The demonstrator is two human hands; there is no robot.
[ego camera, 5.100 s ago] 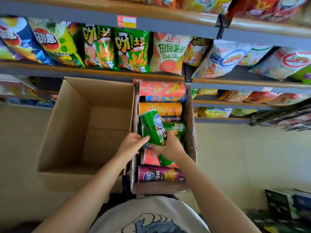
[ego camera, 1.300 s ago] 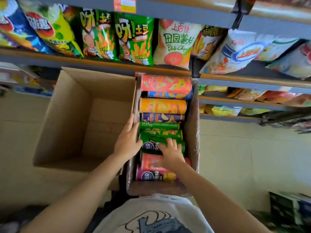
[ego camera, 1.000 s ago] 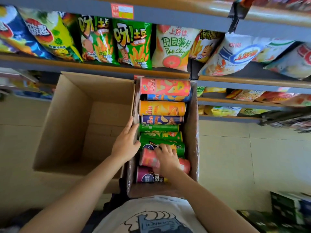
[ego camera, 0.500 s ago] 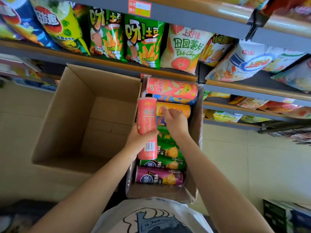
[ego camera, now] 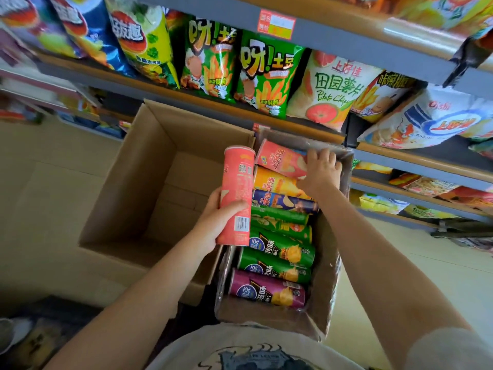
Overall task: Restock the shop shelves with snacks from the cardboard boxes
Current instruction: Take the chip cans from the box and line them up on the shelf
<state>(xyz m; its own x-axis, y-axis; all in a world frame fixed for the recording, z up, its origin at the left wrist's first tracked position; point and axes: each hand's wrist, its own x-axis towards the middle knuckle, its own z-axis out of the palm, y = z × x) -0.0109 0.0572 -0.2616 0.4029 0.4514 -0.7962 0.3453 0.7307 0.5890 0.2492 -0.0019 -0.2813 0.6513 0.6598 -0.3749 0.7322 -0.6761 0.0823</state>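
Lifted out of the row since a second ago – pink can, now upright at centre frame, gripped around its lower half by the left hand, fingers curled round it, barcode facing the camera. Moved up too – right hand, now at the far end of the narrow cardboard box, fingers bent over the end of a second pink can lying on top there; firm grip or mere touch, cannot tell. Below that, lying crosswise in the box: orange can, blue can, three green cans, purple can nearest the body. Left of it, touching – big open cardboard box. Across the upper frame, shelf of crisp bags.
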